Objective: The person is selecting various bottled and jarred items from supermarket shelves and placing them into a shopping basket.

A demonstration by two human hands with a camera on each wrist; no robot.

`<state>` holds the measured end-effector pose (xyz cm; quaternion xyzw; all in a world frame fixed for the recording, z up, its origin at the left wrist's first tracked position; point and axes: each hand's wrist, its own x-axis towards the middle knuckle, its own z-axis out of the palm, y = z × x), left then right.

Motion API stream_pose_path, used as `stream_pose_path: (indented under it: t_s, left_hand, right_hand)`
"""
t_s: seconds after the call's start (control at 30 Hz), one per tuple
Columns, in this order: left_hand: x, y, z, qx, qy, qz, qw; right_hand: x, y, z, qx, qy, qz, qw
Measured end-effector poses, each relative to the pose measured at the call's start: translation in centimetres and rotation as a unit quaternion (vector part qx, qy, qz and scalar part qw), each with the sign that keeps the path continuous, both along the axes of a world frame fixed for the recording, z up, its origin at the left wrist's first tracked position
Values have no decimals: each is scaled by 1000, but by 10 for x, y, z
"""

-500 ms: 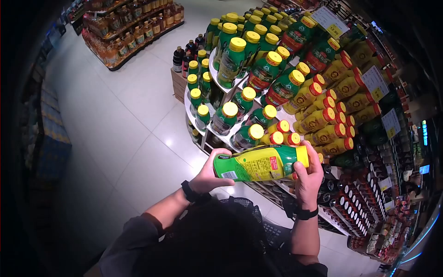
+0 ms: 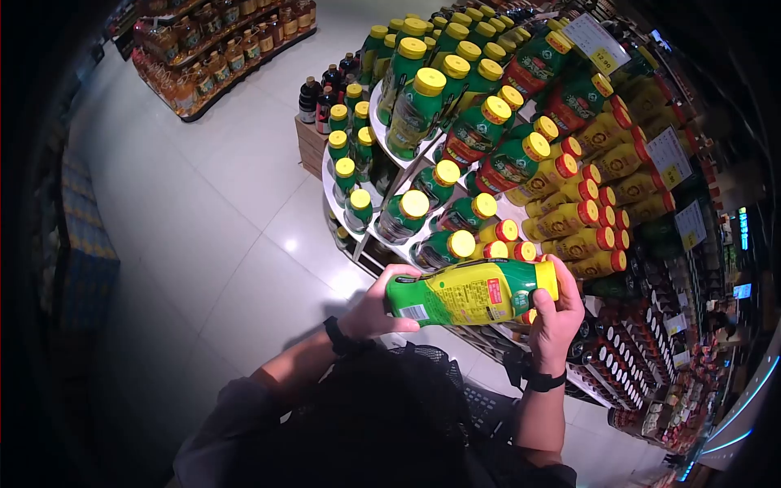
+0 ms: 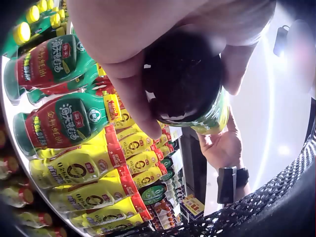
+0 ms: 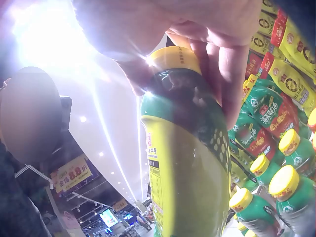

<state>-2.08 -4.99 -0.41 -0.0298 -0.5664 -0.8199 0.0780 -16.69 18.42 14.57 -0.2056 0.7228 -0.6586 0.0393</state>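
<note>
A green sauce bottle [image 2: 465,296] with a yellow back label and yellow cap lies almost level before the person's body, its printed text and barcode facing up. At the base end, the left hand [image 2: 370,309] grips it between thumb and fingers. The right hand [image 2: 560,313] holds the cap end, thumb on the near side and fingers behind. Seen from the left wrist, the dark bottle base [image 3: 182,84] sits between the fingers. In the right wrist view, fingers and thumb wrap around the neck just below the yellow cap [image 4: 174,58].
Beyond the hands, a tiered display rack [image 2: 351,241] carries green bottles [image 2: 416,106] with yellow caps and yellow bottles [image 2: 569,213] with red caps. Price cards [image 2: 598,45] stand along it. A second bottle shelf [image 2: 191,115] is at upper left, across the tiled floor [image 2: 236,187].
The bottle and both hands sit slightly further right and lower in the head view, and the rack has shifted right too. Both hands keep the same grip, label still facing up.
</note>
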Motion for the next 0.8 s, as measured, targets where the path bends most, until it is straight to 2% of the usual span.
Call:
stream_pose_path:
  t_s: [0.1, 0.3, 0.53, 0.63, 0.8]
  left_hand:
    - [1, -8, 6, -47, -5, 3, 999]
    - [1, -21, -7, -43, 37, -37, 998]
    - [-10, -18, 15, 33, -58, -269, 961]
    - [-13, -4, 9, 44, -93, -268, 958]
    - [-20, 20, 8, 35, -66, -295, 953]
  right_hand:
    - [3, -5, -1, 6, 5, -5, 1000]
    - [7, -11, -3, 13, 18, -2, 1000]
    - [10, -16, -10, 35, -73, -17, 997]
    - [8, -9, -19, 9, -108, -48, 993]
    - [13, 15, -23, 17, -134, -93, 986]
